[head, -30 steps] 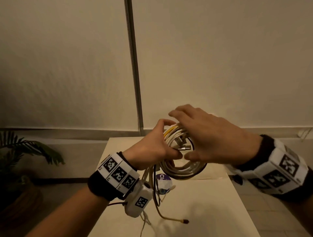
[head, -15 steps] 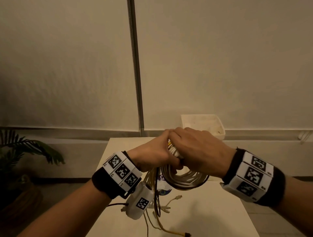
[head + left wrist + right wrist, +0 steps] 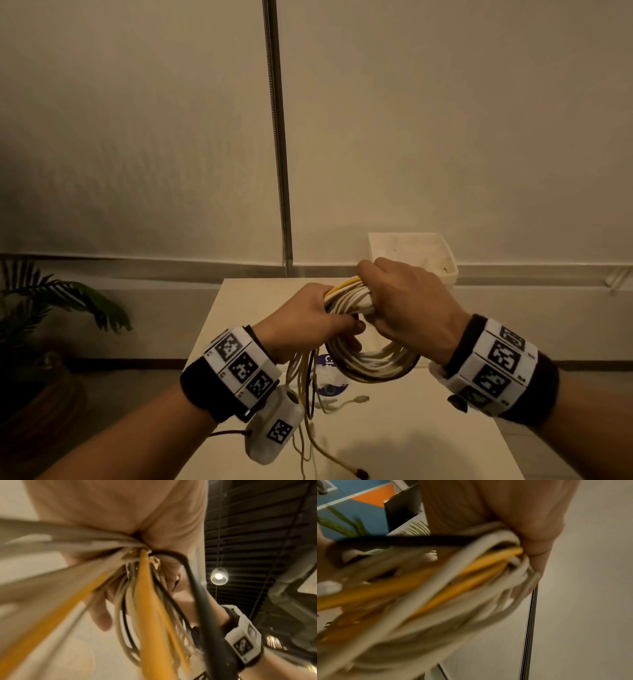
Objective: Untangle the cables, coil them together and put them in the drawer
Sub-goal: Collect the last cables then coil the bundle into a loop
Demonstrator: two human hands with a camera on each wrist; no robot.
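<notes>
**Fingers of both hands wrapped round one coil of cables**

Fingers [image 3: 368, 270] of my right hand [image 3: 407, 305] curl over the top of the cable coil [image 3: 371, 363], and my left hand [image 3: 301, 322] grips the same bundle from the other side, so the two hands sit just beside each other. The coil hangs as a loop below my hands, above the table [image 3: 428, 428]. It is mostly white strands with yellow ones [image 3: 340, 286] showing at the top between my hands and a dark strand along the outer edge.

From the left wrist view, white, yellow and black strands [image 3: 147, 601] bunch into my closed left grip. The right wrist view shows the white and yellow strands [image 3: 471, 581] pressed under my curled right fingers, though much of it is blurred.

Loose ends [image 3: 305, 383] trail down from under my left hand to the table, one ending in a dark tip [image 3: 361, 474] near the table's front edge. A white connector [image 3: 359, 398] lies on the table beside a round purple-and-white object [image 3: 330, 377]. A white bin [image 3: 411, 250] stands at the far side of the table, against the wall. A potted plant [image 3: 44, 308] stands on the floor to the left.
</notes>
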